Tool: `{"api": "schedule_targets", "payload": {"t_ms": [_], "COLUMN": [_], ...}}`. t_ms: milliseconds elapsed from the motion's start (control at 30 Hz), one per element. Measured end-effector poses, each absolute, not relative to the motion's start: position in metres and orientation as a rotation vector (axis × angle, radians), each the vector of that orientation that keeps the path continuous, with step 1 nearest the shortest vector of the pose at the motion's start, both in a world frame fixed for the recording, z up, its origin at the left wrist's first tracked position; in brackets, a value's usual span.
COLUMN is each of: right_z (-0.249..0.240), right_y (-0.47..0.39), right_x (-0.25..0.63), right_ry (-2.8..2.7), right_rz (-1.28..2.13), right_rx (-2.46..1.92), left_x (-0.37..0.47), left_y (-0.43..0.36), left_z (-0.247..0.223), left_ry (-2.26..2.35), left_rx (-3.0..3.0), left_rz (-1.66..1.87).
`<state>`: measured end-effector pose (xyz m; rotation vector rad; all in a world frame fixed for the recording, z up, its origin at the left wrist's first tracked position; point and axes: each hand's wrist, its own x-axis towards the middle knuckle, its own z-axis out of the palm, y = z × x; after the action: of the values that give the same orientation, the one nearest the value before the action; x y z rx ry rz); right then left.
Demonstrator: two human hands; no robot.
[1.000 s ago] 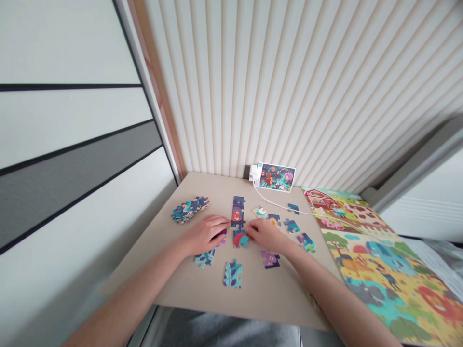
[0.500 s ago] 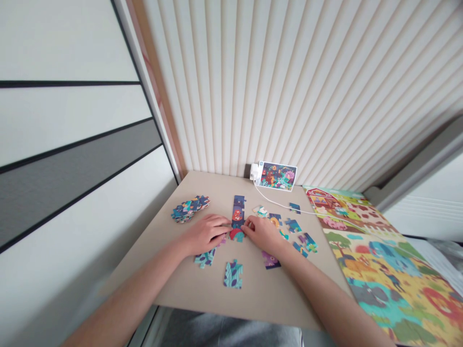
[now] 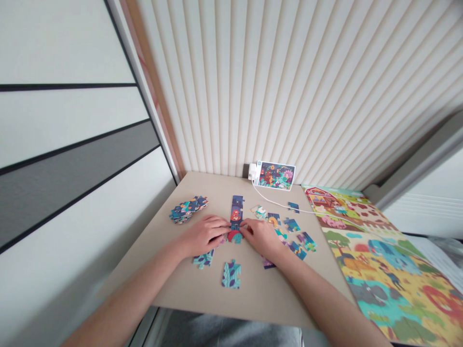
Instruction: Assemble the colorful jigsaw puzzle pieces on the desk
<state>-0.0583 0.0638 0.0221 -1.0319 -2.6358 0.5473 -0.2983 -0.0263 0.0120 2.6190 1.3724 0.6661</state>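
In the middle of the desk (image 3: 188,294), through the head view, I had the joined puzzle strip (image 3: 236,213) standing upright between my two hands, with the red-and-teal piece (image 3: 235,236) against its near end. My left hand (image 3: 204,235) had its fingers bent toward the strip's left side, and my right hand (image 3: 260,236) had its thumb and fingertips drawn in at the right; I could not tell whether either pinched the cardboard or only rested against it. Nor could I see if the seam was fully locked, since fingertips crowded it from both sides. As I judged it, the left fingers did best as a light brace, while the right gave small, level nudges along the strip's line, then a flat press over the tab. A sideways shove risked skewing the column, and forcing a crooked tab could have bent it. The leaf-patterned piece (image 3: 203,259) lay partly beneath my left hand, so a low wrist could have dragged it. Loose pieces (image 3: 292,225) sat close beyond my right hand, calling for short strokes there.
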Motion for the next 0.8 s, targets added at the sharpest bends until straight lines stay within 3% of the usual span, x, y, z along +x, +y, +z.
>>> {"api": "schedule_targets", "payload": {"t_ms": [800], "right_z": [0.027], "right_y": [0.063], "right_x": [-0.046], "right_ry": [-2.765], "right_rz": [0.533], "right_rx": [-0.853], "left_x": [-0.299], "left_y": [-0.026], "left_z": [0.011], "left_ry": [1.411], "left_rx": [2.58], "left_rz": [0.663]}}
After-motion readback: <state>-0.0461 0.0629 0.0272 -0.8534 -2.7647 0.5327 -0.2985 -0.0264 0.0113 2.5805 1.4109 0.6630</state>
